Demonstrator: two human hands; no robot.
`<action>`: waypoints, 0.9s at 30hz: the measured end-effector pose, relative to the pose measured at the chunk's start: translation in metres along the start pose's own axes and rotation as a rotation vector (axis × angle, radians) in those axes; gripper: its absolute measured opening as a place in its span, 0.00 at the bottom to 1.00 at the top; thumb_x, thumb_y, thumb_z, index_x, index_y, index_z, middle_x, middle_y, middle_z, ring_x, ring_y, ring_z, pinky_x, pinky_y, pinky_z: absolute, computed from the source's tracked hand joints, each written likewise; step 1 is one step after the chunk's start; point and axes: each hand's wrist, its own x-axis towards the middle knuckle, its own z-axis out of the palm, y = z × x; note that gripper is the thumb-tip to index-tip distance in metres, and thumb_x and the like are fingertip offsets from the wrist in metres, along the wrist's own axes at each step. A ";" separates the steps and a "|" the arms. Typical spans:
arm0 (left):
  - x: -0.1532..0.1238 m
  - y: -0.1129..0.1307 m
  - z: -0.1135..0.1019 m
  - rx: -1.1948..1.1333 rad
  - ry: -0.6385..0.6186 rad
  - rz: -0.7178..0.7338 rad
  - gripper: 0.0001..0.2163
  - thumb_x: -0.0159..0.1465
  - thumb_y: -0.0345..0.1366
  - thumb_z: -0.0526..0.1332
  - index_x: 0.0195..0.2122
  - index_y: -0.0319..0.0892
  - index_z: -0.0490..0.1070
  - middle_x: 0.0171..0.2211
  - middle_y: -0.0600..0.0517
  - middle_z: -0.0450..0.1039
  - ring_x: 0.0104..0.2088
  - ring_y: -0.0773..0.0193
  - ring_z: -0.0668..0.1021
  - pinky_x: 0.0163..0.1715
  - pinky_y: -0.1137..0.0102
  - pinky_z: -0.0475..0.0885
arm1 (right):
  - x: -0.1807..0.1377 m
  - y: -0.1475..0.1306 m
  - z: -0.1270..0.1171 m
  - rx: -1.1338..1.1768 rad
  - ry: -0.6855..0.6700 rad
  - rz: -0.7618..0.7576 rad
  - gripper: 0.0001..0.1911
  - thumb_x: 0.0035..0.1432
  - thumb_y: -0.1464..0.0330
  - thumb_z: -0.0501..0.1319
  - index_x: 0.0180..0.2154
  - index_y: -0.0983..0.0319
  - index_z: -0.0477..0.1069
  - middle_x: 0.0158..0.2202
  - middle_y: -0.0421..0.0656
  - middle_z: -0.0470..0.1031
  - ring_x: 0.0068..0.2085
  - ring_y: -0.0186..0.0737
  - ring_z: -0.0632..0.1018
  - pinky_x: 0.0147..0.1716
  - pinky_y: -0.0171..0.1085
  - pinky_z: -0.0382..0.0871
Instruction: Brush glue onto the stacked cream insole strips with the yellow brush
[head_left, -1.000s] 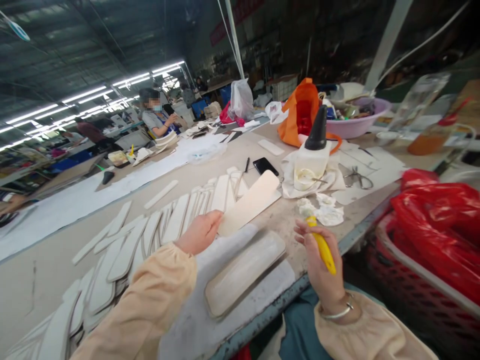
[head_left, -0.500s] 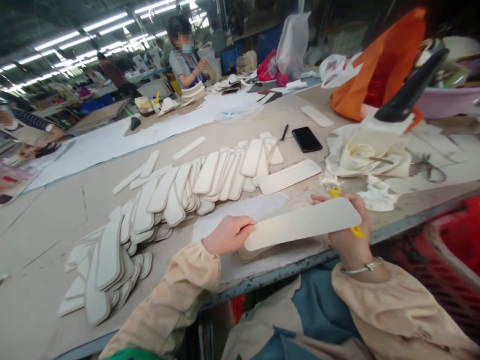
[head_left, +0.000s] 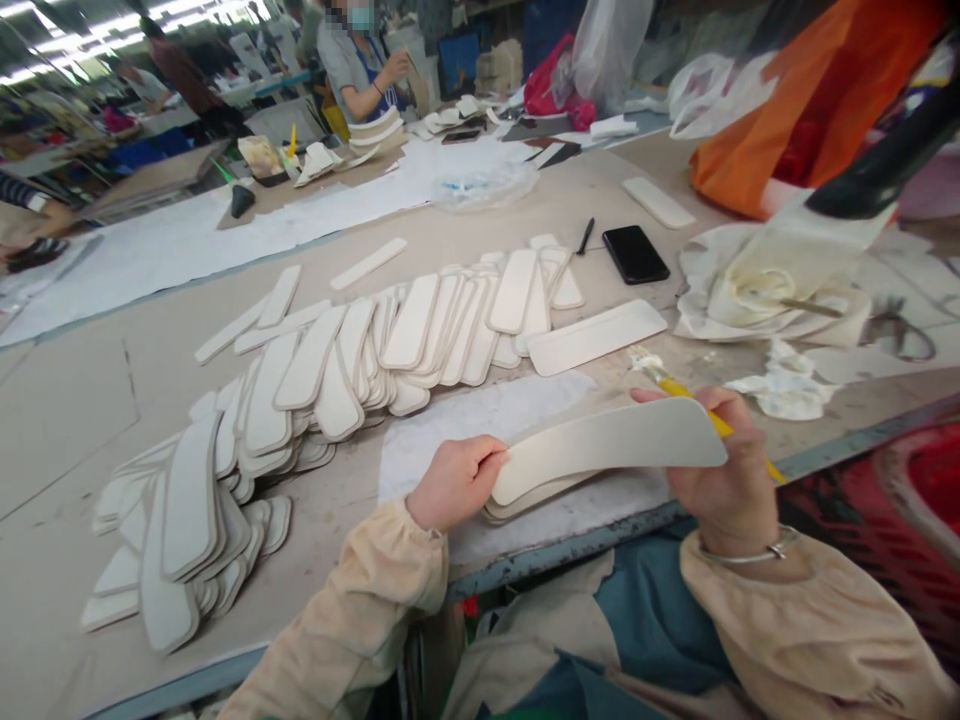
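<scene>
- The long grey-beige counter [head_left: 90,420] carries everything in my view; its metal front edge runs just under my hands, so the work sits close to my body.
- A long overlapping row of cream, round-ended flat pads [head_left: 315,370] fans across the counter to my left, each lapping the next. I judge they are laid this way so that each can be lifted off singly.
- A white sheet [head_left: 442,440] lies at the counter's edge beneath my hands, probably to protect the surface.
- The cream, round-ended flat pad [head_left: 607,445] is raised over that sheet at the near edge, slightly bowed, with a similar piece just under it.
- One separate cream pad [head_left: 596,337] lies alone beside the row's near end.
- My left hand [head_left: 454,485] pinches the pad's left end, thumb on top, fingers curled beneath.
- My right hand [head_left: 731,475] steadies the other end from behind, its grip closed around a yellow-handled brush [head_left: 694,400], bristles pointing away towards the counter.
- A black phone [head_left: 635,254] lies well beyond.
</scene>
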 end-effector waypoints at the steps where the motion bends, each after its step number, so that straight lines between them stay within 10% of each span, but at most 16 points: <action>1: 0.000 0.000 0.000 -0.007 -0.004 0.001 0.10 0.66 0.35 0.54 0.36 0.42 0.76 0.30 0.53 0.79 0.29 0.68 0.77 0.31 0.74 0.67 | -0.001 0.000 0.001 -0.031 -0.012 0.002 0.30 0.42 0.44 0.68 0.38 0.53 0.60 0.42 0.49 0.79 0.41 0.51 0.80 0.32 0.42 0.72; 14: 0.000 -0.009 -0.008 -0.080 0.074 -0.070 0.10 0.65 0.36 0.56 0.34 0.41 0.76 0.26 0.55 0.78 0.27 0.69 0.75 0.27 0.76 0.66 | -0.002 -0.002 0.003 -0.046 -0.101 0.087 0.36 0.31 0.44 0.72 0.38 0.51 0.60 0.38 0.38 0.69 0.40 0.48 0.77 0.37 0.52 0.76; 20: 0.001 -0.004 -0.004 -0.073 0.043 0.019 0.08 0.64 0.36 0.59 0.33 0.44 0.78 0.27 0.57 0.79 0.26 0.70 0.77 0.28 0.76 0.68 | -0.002 0.016 0.011 -0.501 0.253 -0.142 0.24 0.42 0.60 0.72 0.37 0.58 0.63 0.31 0.37 0.69 0.31 0.37 0.73 0.32 0.39 0.71; 27: -0.021 -0.031 -0.007 0.015 0.396 0.013 0.09 0.66 0.35 0.55 0.39 0.41 0.75 0.32 0.50 0.78 0.30 0.66 0.77 0.32 0.71 0.71 | -0.008 0.017 0.009 -0.821 0.287 -0.204 0.23 0.45 0.58 0.72 0.37 0.60 0.65 0.30 0.37 0.69 0.28 0.37 0.72 0.29 0.39 0.68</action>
